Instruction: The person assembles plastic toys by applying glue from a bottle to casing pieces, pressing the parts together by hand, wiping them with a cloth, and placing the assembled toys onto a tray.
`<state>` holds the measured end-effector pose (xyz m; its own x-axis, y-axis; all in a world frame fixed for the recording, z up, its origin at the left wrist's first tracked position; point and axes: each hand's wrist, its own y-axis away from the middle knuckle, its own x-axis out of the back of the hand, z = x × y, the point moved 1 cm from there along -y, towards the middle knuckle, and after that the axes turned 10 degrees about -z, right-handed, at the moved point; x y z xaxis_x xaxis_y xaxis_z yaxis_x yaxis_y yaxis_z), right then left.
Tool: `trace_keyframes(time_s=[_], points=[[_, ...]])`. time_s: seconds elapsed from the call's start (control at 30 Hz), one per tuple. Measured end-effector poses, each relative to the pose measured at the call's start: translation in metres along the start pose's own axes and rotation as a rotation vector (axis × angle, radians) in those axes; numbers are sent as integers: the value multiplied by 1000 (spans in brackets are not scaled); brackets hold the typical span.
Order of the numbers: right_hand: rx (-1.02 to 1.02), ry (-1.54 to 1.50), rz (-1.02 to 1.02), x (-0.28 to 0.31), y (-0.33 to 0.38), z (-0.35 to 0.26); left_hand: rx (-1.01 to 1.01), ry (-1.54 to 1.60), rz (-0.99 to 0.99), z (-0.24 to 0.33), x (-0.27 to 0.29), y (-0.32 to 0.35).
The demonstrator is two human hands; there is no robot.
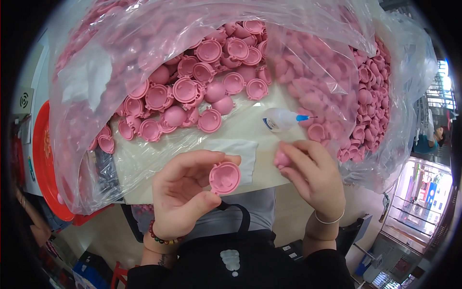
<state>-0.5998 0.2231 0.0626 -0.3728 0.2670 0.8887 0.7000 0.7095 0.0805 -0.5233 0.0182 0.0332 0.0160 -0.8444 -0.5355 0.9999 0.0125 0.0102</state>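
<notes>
My left hand (180, 190) grips a pink plastic half-shell (225, 178) between thumb and fingers, its hollow side facing up. To the right, my right hand (315, 176) pinches a second pink plastic piece (283, 158), its rounded side partly covered by the fingers. The two pieces are apart. Between and behind my hands a folded white cloth or tissue (248, 156) lies on the table. Beyond my right hand a clear bottle with a blue needle tip (281, 119) lies on its side, tip pointing right.
A large heap of pink half-shells (187, 91) spills from a clear plastic bag (144, 29) across the back of the table (255, 113). More pink pieces (368, 101) fill plastic at the right. A red tray (45, 154) stands at the far left, near another person's arm (33, 219).
</notes>
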Motion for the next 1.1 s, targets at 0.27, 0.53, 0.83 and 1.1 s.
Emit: trace_keyframes(time_s=[0.27,0.53,0.83,1.1], points=[[52,-37,67,-4,0,10,-5,12,-42,1,-1,1],[265,-369,317,-9,-11,-24,16,-28,-237,-6,-8,2],[316,-405,284,-17,-18,-24,-48,-196,-261,-6,-5,3],[372,-157,469,-41,-19,-40,-72,-429,-215,-4,3,0]])
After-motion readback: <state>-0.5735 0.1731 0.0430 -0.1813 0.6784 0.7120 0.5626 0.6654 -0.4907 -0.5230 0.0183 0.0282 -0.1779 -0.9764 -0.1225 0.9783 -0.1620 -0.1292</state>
